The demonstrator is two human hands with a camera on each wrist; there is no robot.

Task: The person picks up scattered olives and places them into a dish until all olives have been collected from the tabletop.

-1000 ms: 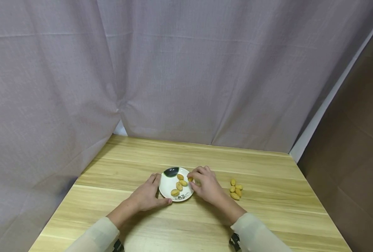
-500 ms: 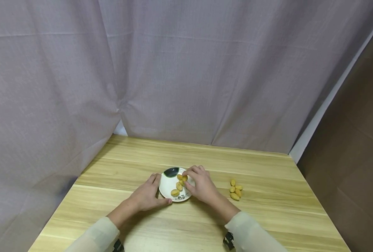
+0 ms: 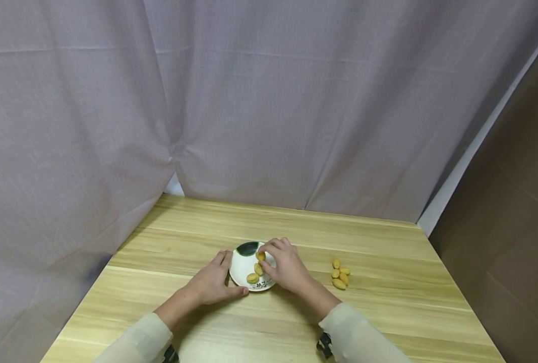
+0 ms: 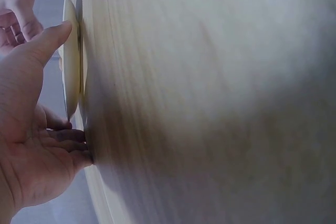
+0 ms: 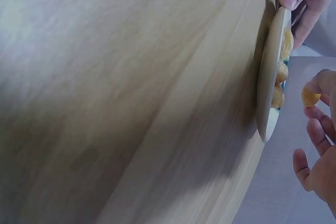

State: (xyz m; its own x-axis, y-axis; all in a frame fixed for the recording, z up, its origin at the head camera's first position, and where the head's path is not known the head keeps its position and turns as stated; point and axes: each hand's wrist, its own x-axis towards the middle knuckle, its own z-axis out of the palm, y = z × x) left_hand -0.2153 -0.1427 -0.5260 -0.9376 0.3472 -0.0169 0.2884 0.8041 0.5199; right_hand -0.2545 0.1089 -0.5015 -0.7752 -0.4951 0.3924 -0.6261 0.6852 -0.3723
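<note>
A small white plate (image 3: 239, 270) with a dark green patch and a floral print sits on the wooden table. My left hand (image 3: 210, 283) holds its left side, thumb at the near rim and fingers at the far-left rim. Over the plate's right half, my right hand (image 3: 288, 266) pinches a yellow-orange oval piece (image 5: 311, 97), which looks like dried fruit, between thumb and forefinger. The right wrist view shows this piece raised above the plate. Similar pieces (image 3: 252, 278) lie on the plate, some hidden behind the right hand in the head view.
Several more yellow pieces (image 3: 339, 283) lie in a loose cluster on the table (image 3: 386, 307), right of my right forearm. A grey curtain (image 3: 269, 126) hangs behind the table, and a brown cloth (image 3: 514, 201) hangs along the right side.
My right hand has moved left from the plate's right rim to above its middle, carrying the pinched yellow piece. My left hand and the cluster on the table stay where they were.
</note>
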